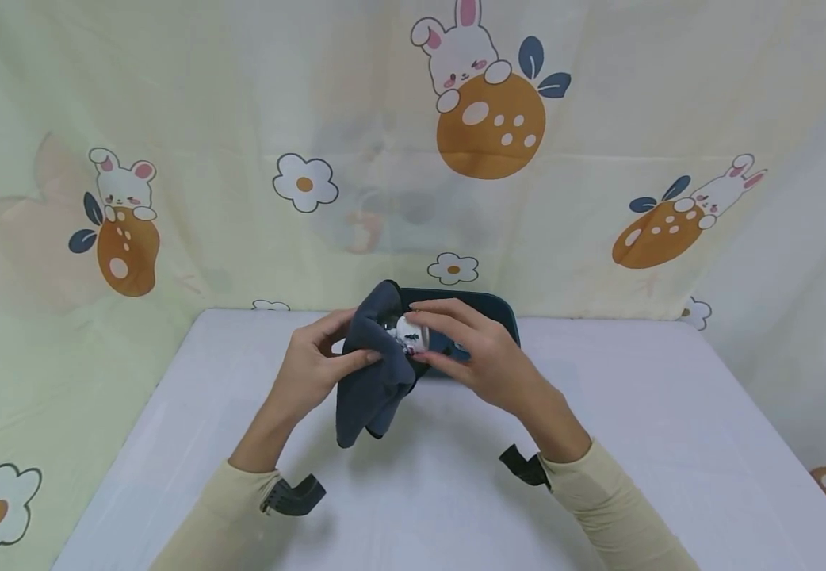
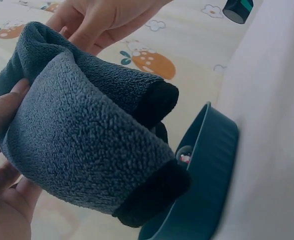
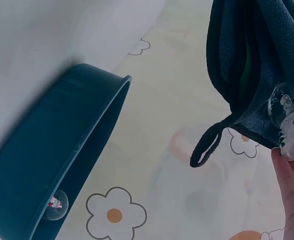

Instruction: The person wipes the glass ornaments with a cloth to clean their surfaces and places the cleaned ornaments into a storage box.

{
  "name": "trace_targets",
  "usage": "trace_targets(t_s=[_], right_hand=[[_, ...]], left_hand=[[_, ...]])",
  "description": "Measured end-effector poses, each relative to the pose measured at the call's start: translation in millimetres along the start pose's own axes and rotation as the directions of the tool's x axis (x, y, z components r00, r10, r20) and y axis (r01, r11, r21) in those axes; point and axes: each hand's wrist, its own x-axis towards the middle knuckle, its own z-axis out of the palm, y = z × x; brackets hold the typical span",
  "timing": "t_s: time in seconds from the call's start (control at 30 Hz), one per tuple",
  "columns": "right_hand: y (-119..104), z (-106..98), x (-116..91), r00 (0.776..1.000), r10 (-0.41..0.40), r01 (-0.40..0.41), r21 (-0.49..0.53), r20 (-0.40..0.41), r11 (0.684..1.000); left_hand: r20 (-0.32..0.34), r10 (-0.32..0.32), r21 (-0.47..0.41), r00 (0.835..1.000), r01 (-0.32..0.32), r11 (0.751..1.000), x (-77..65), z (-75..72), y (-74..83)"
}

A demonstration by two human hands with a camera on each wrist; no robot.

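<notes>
My left hand grips a folded blue-grey towel with a dark edge, thumb on the near side. My right hand pinches a small snow globe by its white decorated base, between thumb and fingers. In the right wrist view the clear dome of this snow globe lies against the towel, with a small figure inside. A hanging loop dangles from a corner of the cloth. From the left wrist camera, the towel hides the globe.
Just behind the hands stands a dark teal basin on the white table. Inside it lies another clear globe with a small figure. A patterned curtain hangs along the table's back edge. Black straps stick out at both wrists.
</notes>
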Motion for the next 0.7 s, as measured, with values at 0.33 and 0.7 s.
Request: trace_targets(t_s=[0.33, 0.7], right_hand=[[-3.1, -0.8, -0.9, 1.0, -0.006, 0.006, -0.018, 0.007, 1.0], [-5.7, 1.6, -0.6, 0.988, 0.155, -0.151, 0.147, -0.016, 0.978]], left_hand=[[-0.018, -0.01, -0.006, 1.0, 0.01, 1.0, 0.1, 2.4, -1.4], [-0.058, 0.056, 0.0, 0.997, -0.056, 0.998, -1.5, 6.1, 2.4]])
